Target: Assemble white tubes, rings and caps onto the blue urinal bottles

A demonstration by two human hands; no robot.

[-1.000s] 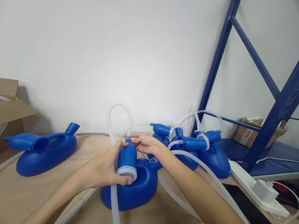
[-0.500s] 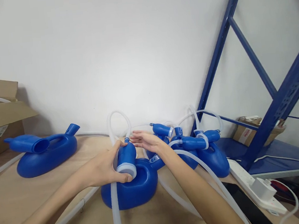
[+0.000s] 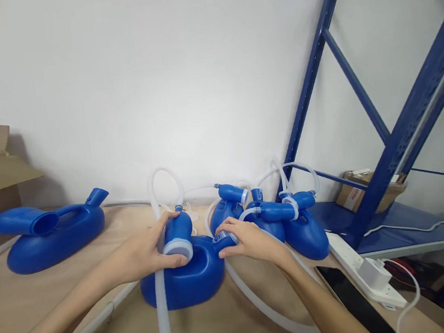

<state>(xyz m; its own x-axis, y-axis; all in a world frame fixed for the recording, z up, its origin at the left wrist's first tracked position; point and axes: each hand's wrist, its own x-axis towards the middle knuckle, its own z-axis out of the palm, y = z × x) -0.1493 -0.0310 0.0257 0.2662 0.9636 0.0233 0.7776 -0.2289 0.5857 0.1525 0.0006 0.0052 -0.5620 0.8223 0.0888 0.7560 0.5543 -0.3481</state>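
Note:
My left hand (image 3: 143,250) is closed around a blue cup-shaped urinal funnel (image 3: 179,228) with a white rim facing me. A clear ribbed hose (image 3: 163,311) loops up from the funnel's far end and comes down past my fingers. Under the funnel lies a blue urinal bottle (image 3: 186,287) with a recessed grip. At its right end, my right hand (image 3: 250,239) is closed on the bottle's neck (image 3: 228,241), fingers over the capped mouth. The fingertips partly cover the cap.
To the left rests another blue bottle (image 3: 56,242) with a funnel (image 3: 25,221) on top, beside a cardboard box (image 3: 3,174). Several more bottles with hoses cluster at right (image 3: 306,237). A phone (image 3: 352,300), power strip (image 3: 342,252) and blue rack (image 3: 308,85) stand farther right.
My right hand has left the funnel's hose end, come down toward me and closed on the bottle's neck. My left hand still holds the funnel. The view has shifted slightly right.

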